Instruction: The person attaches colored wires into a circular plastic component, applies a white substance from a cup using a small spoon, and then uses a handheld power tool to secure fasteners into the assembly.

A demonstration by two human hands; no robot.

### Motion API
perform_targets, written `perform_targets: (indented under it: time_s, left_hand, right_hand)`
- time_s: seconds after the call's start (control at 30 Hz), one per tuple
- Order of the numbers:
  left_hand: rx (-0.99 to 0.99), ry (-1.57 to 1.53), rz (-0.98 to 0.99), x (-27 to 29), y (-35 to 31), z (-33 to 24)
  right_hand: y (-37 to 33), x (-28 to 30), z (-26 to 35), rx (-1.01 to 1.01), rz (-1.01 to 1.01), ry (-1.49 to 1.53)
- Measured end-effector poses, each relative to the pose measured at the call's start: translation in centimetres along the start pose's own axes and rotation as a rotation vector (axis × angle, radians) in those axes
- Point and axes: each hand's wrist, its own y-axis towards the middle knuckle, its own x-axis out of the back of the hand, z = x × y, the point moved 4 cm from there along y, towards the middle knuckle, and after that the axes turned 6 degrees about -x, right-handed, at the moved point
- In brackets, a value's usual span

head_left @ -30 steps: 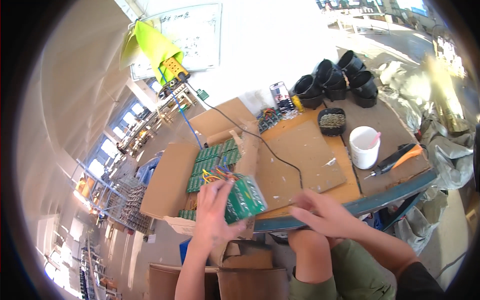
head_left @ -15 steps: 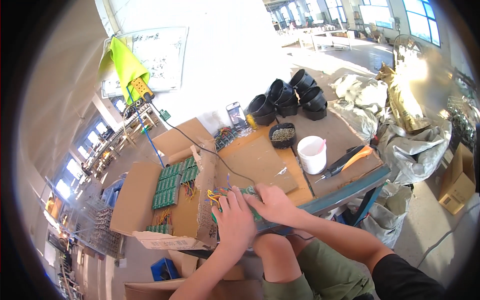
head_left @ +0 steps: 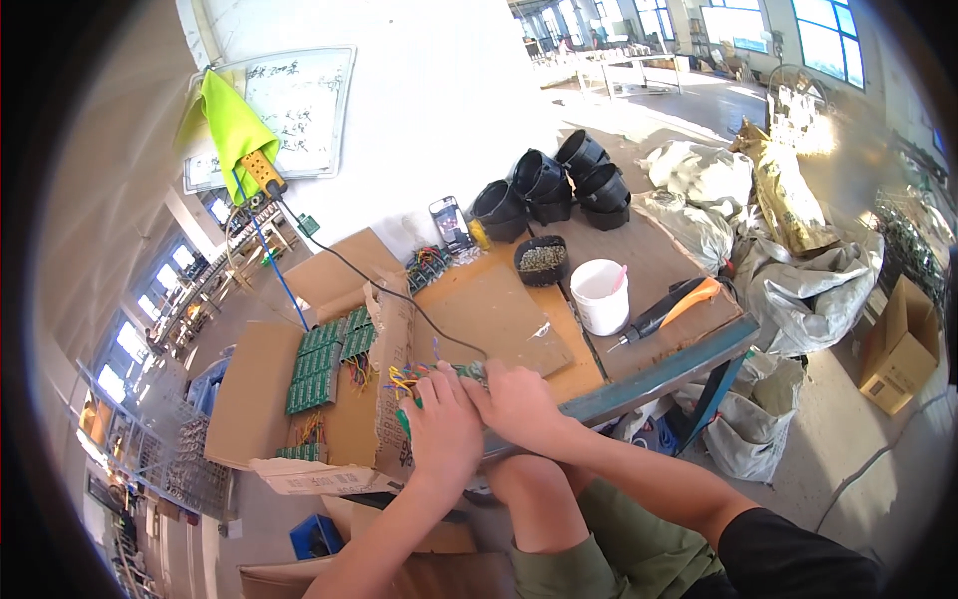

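My left hand (head_left: 445, 424) and my right hand (head_left: 519, 407) meet at the table's near edge, fingers closed round a green circuit board (head_left: 404, 421). Most of the board is hidden under the fingers; a green edge shows beside my left hand. Yellow, blue and other coloured wires (head_left: 407, 377) stick out beyond the left fingertips. To the left, an open cardboard box (head_left: 249, 394) holds rows of green circuit boards (head_left: 315, 371) with coloured wires. A flat piece of cardboard (head_left: 494, 317) lies on the table just beyond my hands.
A white tub (head_left: 602, 304), a black bowl of small parts (head_left: 542, 262) and stacked black pots (head_left: 544, 185) stand on the table. An orange-and-black tool (head_left: 667, 311) lies at the right. A dark cable (head_left: 384, 285) runs from a yellow power strip (head_left: 263, 173) across the box. Sacks (head_left: 798, 290) sit beyond.
The whole view has shifted, so the scene sits slightly further left. My hands stay together on the board, and less of its green surface shows between them now.
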Motion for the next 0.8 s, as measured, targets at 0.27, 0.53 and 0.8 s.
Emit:
perform_targets:
  time_s: [0.27,0.53,0.8]
  left_hand:
    - [-0.051,0.071,0.224,-0.7,-0.5,1.5]
    - [0.510,-0.493,0.040,-5.7,-5.4,15.7]
    - [0.713,-0.542,0.442,-15.6,-9.0,17.3]
  right_hand:
    - [0.7,0.0,0.6,-0.028,-0.043,0.012]
    - [-1.4,4.6,-3.3,-0.168,0.148,0.854]
    - [-4.0,6.6,-5.8,-0.316,0.088,0.983]
